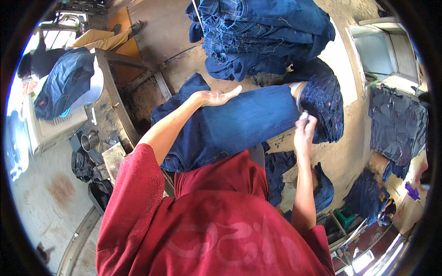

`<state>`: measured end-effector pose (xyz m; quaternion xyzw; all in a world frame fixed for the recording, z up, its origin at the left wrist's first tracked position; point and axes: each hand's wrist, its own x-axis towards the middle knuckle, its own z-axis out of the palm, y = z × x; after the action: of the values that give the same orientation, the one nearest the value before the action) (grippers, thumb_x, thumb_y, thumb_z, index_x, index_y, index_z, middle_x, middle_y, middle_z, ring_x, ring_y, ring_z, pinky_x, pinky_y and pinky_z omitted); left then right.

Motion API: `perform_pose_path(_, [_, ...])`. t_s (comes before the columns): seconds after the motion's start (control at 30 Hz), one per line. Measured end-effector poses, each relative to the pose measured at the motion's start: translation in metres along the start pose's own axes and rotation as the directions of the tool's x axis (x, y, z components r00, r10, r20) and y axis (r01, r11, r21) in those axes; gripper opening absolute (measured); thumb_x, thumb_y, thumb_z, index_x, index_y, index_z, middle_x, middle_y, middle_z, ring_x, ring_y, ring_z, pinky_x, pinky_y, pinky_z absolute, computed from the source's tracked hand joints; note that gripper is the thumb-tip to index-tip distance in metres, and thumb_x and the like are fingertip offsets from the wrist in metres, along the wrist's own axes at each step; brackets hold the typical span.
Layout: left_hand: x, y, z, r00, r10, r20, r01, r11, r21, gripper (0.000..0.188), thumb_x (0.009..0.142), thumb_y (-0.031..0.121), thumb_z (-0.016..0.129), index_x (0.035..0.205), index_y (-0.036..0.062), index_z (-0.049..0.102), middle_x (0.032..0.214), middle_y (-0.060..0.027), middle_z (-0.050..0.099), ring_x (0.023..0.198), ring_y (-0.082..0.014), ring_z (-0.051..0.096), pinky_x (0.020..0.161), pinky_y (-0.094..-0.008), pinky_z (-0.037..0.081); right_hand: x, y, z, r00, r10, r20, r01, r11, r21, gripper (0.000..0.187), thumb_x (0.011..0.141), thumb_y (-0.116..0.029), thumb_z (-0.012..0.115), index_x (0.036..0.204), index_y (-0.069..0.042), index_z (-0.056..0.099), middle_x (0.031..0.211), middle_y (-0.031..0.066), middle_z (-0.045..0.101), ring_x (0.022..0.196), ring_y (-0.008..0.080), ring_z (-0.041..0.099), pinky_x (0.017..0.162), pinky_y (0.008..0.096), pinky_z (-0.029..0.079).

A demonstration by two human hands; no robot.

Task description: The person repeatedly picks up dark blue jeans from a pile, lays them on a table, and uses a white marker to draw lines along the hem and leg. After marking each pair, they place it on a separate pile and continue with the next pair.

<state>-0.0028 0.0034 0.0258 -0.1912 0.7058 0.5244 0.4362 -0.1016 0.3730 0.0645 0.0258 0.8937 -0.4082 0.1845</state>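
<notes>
"Lying across the scene, just ahead of the red top, a pair of blue jeans is taking up the middle. One faded leg is pointing right, the darker bulk is bunching at left."

"And the hands?"

"Left hand is resting on the leg's far edge, stretched out and loosely open, touching the cloth. Right hand is curling closed beside the hem, its fingers pinching a small pale piece. What kind of piece, I'm not managing to tell."

"What is sitting around them?"

"A tall stack of denim is rising on the far side. Just right of the hem, a dark denim heap is slumping. Farther right, black garments are hanging in a layered pile."

"Left side?"

"Dark jeans are draping over a whitish box-like unit. A metal cup is standing nearer, on a cluttered surface. Beyond, another person's tan-trousered legs are showing."
</notes>
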Motion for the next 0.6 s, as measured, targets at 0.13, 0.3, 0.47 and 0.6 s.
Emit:
perform_pose_path(0.13, [0.006,-0.019,0.001,0.943,0.256,-0.215,-0.218,0.958,0.184,0.096,0.106,0.083,0.039,0.117,-0.0033,0.081,0.117,-0.0328,0.076,0.119,-0.0461,0.073,0.103,-0.0486,0.055,-0.087,-0.068,0.051,0.873,-0.363,0.327,0.39,0.92,-0.021,0.022,0.107,-0.013,0.072,0.127,-0.006,0.066,0.093,0.0122,0.078,0.076,0.0237,0.075,0.067,0.0363,0.059])
perform_pose_path(0.3, [0.023,-0.028,-0.004,0.698,0.489,-0.524,-0.247,0.85,0.465,0.075,0.104,0.071,0.059,0.083,0.0015,0.077,0.076,-0.0279,0.072,0.075,-0.0475,0.075,0.073,-0.0543,0.06,-0.123,-0.099,0.132,0.673,-0.714,0.191,0.739,0.663,-0.122,0.018,0.092,-0.002,0.083,0.109,-0.006,0.08,0.083,0.0057,0.078,0.06,0.0256,0.069,0.058,0.0373,0.057])
perform_pose_path(0.47, [0.036,-0.039,-0.001,0.455,0.602,-0.657,-0.219,0.79,0.573,0.049,0.107,0.056,0.066,0.107,0.0067,0.069,0.067,-0.0202,0.071,0.062,-0.0428,0.072,0.059,-0.0513,0.059,-0.118,-0.103,0.162,0.626,-0.743,0.236,0.774,0.555,-0.304,0.017,0.093,-0.011,0.079,0.111,-0.01,0.08,0.07,0.0004,0.067,0.057,0.0185,0.064,0.054,0.0341,0.054])
perform_pose_path(0.6, [0.041,-0.041,0.002,0.453,0.564,-0.69,-0.275,0.825,0.494,0.034,0.109,0.041,0.067,0.122,0.0094,0.064,0.067,-0.018,0.072,0.06,-0.0406,0.073,0.056,-0.0519,0.058,-0.106,-0.112,0.18,0.662,-0.692,0.288,0.745,0.569,-0.347,0.011,0.095,-0.009,0.079,0.106,-0.01,0.079,0.073,0.004,0.073,0.058,0.0203,0.069,0.056,0.0345,0.056])
